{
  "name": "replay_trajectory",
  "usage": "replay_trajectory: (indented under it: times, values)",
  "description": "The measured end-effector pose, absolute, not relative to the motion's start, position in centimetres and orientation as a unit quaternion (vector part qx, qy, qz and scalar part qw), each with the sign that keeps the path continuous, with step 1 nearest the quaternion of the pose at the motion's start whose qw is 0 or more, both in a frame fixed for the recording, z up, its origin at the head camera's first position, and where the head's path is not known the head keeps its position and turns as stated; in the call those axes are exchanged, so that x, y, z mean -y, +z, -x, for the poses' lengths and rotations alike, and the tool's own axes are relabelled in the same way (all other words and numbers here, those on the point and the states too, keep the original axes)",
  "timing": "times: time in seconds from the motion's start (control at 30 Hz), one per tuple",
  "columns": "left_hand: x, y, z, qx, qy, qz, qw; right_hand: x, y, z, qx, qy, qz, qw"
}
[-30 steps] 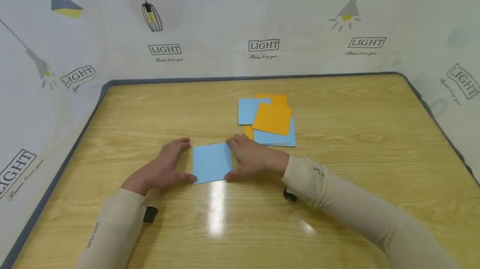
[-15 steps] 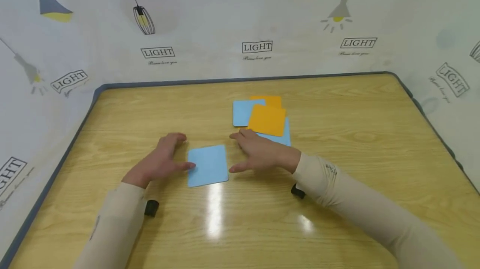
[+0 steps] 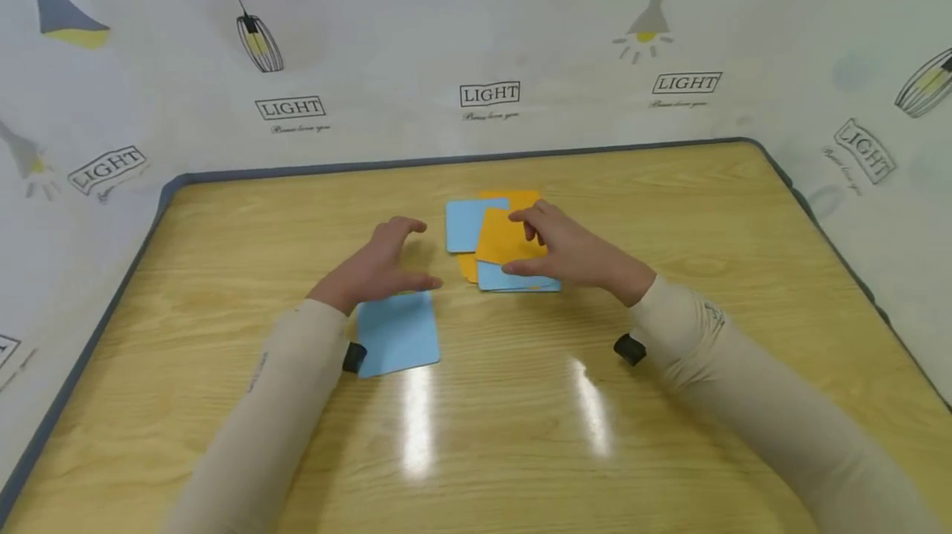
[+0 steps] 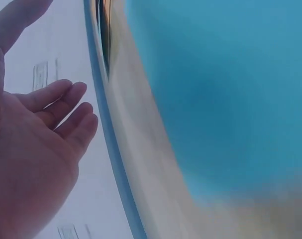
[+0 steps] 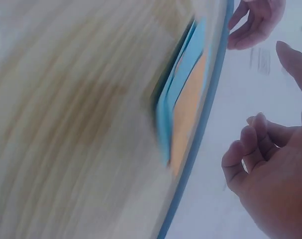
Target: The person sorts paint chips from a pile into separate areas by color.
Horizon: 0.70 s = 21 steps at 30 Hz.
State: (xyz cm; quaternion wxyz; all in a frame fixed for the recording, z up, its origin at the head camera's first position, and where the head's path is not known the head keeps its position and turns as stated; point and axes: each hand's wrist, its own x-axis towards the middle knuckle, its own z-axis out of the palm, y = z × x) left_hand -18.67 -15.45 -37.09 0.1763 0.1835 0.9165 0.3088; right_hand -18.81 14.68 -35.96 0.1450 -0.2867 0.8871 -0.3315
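left of centre in the frame, lying flat on a yellow wood-grain desk (image 3: 706, 451): a light-blue square card with rounded corners (image 3: 402, 336). overlapped along its upper edge by a left grip (image 3: 379, 265), and at the lower left by a small black block (image 3: 354, 357) jutting from beside a beige sleeve (image 3: 286, 402). released on that side, holding nothing, with thumb and fingers curved apart.

up and to the right, around the middle of the frame: a loose pile of square cards, layered askew. on top, an orange square card (image 3: 492, 240), slanting over a second light-blue square card (image 3: 461, 226) at the pile's upper left and a third light-blue square card (image 3: 494, 276) along its lower edge. poking out behind at the top, a second orange card (image 3: 502, 194); at the lower left, a sliver of orange card (image 3: 468, 265). partly hidden on the right by a right grip (image 3: 568, 249), likewise released, with loosely bent fingers and separated thumb; clear of the pile in the right wrist view.

below the right beige sleeve (image 3: 766, 402), another black block (image 3: 630, 350). farther around, blue-grey edging (image 4: 109, 124) along the desk's rim, then a white sheet (image 3: 387, 46) printed with hanging lamps, filling the top of the frame.
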Motion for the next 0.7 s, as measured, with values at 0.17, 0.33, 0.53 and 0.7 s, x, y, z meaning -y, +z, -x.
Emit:
replay_trajectory:
  times: [0.17,0.33,0.53,0.7]
  values:
    - [11.2,-37.2,20.8,-0.910,0.293,-0.220,0.194,-17.8,-36.6,20.0,-0.899,-0.337,0.242,0.143]
    - [9.1,-37.2,22.0,-0.914,0.264,-0.229,0.207,-19.0,-38.0,21.0,-0.907,-0.329,0.216,0.151]
    - [7.9,-37.9,23.5,-0.918,0.229,-0.238,0.217,-19.6,-39.4,21.7,-0.923,-0.285,0.199,0.168]
    - [7.8,-38.4,24.5,-0.917,0.222,-0.243,0.226,-19.5,-39.6,21.9,-0.929,-0.257,0.199,0.177]
